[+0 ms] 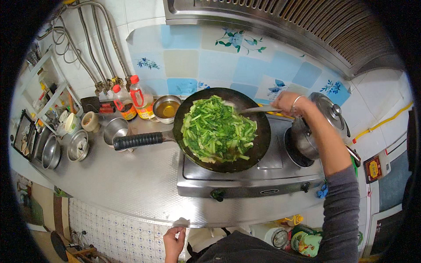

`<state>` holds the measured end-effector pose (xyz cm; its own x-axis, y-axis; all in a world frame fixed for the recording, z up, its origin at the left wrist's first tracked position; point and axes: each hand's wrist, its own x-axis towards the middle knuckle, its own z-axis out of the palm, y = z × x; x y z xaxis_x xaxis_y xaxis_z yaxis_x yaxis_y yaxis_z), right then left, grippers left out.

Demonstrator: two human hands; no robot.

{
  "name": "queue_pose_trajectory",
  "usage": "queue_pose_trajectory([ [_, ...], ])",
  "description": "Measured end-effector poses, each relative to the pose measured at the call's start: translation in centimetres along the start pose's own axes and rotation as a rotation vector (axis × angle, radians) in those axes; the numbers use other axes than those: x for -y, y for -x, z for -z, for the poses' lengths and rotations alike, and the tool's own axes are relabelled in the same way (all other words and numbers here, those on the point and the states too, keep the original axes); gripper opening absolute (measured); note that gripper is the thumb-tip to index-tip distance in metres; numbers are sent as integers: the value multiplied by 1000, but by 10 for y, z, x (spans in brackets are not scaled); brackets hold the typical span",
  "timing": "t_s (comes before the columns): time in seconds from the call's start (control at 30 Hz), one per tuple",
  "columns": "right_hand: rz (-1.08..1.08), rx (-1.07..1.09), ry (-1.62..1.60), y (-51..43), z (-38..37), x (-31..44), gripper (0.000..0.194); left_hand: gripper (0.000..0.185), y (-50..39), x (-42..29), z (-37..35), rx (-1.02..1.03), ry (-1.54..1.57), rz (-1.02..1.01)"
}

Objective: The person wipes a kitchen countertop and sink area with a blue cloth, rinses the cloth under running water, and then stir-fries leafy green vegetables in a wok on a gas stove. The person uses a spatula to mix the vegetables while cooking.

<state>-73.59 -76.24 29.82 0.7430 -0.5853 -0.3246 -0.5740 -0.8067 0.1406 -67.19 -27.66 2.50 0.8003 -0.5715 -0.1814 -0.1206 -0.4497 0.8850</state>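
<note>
Chopped leafy greens point(218, 130) fill a dark wok point(263, 141) that rests over the left side of a steel gas stove point(250, 185). My right hand point(287, 102) grips the handle of a metal spatula point(258, 109) at the wok's right rim; the spatula's far end is hidden among the greens. The wok's black wrapped handle point(138, 140) points left, with no hand on it. Near the counter's front edge is my left hand point(175, 237), thumb and fingers drawn together; whether it pinches something small is unclear.
A lidded steel pot point(304, 139) stands on the stove's right. Left of the wok are a bowl of yellow oil point(166, 109), two red-capped bottles point(141, 98), an empty steel bowl point(115, 130) and a stone mortar point(90, 121). A range hood point(263, 19) hangs above.
</note>
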Motion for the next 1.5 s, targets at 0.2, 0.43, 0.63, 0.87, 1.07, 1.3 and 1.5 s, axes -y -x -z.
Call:
queue_pose_trajectory([
  [0.2, 56, -31, -401, -2, -29, 15, 28, 11, 10, 12, 8, -8, -14, 19],
  [0.43, 387, -488, -1, 92, -22, 33, 26, 16, -6, 4, 7, 13, -17, -70],
  [0.63, 253, -450, 136, 167, -21, 56, 19, 14, -18, -1, 1, 82, -11, -96],
  [0.87, 197, -339, 12, 211, -15, 56, 26, 14, -21, 1, 2, 105, -21, -52],
  [1.07, 161, -273, 113, 186, -52, 89, 32, 13, -23, -3, -5, 121, 7, -141],
  [1.3, 120, -466, 195, 160, -91, 95, 42, 14, -20, -6, -3, 118, -26, -126],
  [1.5, 23, -618, -40, 149, -47, 63, 26, 14, -9, 2, 5, 80, -23, -53],
])
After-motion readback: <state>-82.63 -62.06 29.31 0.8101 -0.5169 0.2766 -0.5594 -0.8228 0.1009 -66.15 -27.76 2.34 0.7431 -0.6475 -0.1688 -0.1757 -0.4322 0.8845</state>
